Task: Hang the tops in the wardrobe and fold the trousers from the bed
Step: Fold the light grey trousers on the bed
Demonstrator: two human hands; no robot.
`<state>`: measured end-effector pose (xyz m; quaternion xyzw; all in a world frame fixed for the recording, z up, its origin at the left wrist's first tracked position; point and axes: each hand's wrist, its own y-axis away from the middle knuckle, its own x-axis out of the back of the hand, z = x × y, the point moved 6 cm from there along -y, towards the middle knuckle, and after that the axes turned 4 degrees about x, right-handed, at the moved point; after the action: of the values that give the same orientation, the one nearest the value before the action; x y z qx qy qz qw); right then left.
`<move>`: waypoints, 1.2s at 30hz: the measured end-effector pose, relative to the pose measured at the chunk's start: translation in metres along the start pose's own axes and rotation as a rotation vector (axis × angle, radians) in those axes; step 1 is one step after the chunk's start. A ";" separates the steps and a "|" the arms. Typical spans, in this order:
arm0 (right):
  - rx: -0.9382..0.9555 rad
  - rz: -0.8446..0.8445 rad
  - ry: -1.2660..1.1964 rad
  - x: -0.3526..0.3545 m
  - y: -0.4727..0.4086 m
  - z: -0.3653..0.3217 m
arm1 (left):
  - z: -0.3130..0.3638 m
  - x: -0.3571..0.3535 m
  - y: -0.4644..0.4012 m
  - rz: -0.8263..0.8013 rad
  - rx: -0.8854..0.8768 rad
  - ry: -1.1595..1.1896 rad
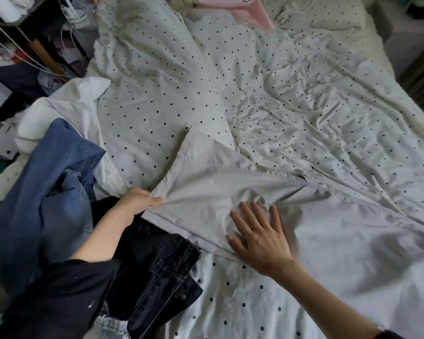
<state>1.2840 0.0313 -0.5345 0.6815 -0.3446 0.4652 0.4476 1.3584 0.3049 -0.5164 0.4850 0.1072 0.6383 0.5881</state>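
Head view: I've got grey trousers (230, 192) spread near the bed's (304, 106) front edge, left hand (138, 200) pinching the waist corner, right hand (257, 234) flat and spread; I'd keep tension, smoothing outward before folding.

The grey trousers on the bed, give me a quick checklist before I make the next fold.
1. Left hand grips the edge of the grey trousers: ok.
2. Right hand presses flat on them, fingers straight: ok.
3. Cloth smooth: not ok, creases bunch between the hands.
4. Trousers lie apart from other clothes: not ok, the black jeans touch their near edge.
5. Legs aligned: cannot tell.
6. Pink hanger out of the way: ok, far end of the bed.
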 end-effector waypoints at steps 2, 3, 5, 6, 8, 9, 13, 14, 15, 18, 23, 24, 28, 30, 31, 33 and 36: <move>-0.008 0.010 -0.009 -0.002 -0.002 0.000 | 0.003 0.004 0.006 0.002 0.015 0.028; -0.008 0.011 -0.009 -0.001 -0.002 -0.001 | 0.005 0.004 0.009 -0.002 0.012 0.060; 0.000 0.017 -0.016 0.003 0.000 -0.001 | 0.016 0.006 0.023 0.001 -0.031 0.120; 0.007 0.008 -0.038 0.001 -0.001 -0.001 | 0.022 0.007 0.029 0.013 -0.067 0.139; 0.009 0.029 -0.078 0.007 0.006 0.002 | 0.041 0.007 0.047 0.044 -0.180 0.172; -0.004 0.048 -0.098 0.010 0.011 0.005 | 0.050 0.006 0.056 0.062 -0.230 0.174; -0.042 0.161 -0.159 0.027 0.045 0.024 | 0.092 -0.017 0.100 0.137 -0.377 0.039; -0.033 0.182 -0.187 0.031 0.052 0.027 | 0.101 -0.025 0.108 0.166 -0.420 -0.029; -0.033 0.222 -0.256 0.035 0.059 0.033 | 0.111 -0.035 0.118 0.203 -0.481 -0.102; -0.217 0.459 -0.751 0.052 0.091 0.065 | 0.139 -0.082 0.161 0.261 -0.746 -0.288; -0.657 0.619 -1.647 0.039 0.132 0.120 | 0.129 -0.202 0.216 -0.017 -1.057 -0.550; -0.699 0.608 -1.743 0.036 0.139 0.127 | 0.118 -0.226 0.222 -0.139 -1.065 -0.618; -0.730 0.522 -1.673 0.025 0.148 0.136 | 0.089 -0.256 0.227 -0.374 -1.084 -0.637; -0.681 0.565 -1.313 0.032 0.146 0.137 | 0.091 -0.229 0.213 -0.154 -1.134 -0.490; -0.617 0.603 -1.073 0.041 0.143 0.134 | 0.091 -0.214 0.203 -0.009 -1.138 -0.473; -0.421 0.662 -0.647 0.060 0.130 0.115 | 0.078 -0.192 0.175 0.144 -1.022 -0.556; -0.168 0.612 -0.333 0.068 0.093 0.079 | 0.033 -0.196 0.135 -0.030 -0.712 -0.881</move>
<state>1.2504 -0.0798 -0.4566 0.5737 -0.6382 0.4304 0.2799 1.2637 0.0845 -0.5005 0.4757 -0.3633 0.3640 0.7136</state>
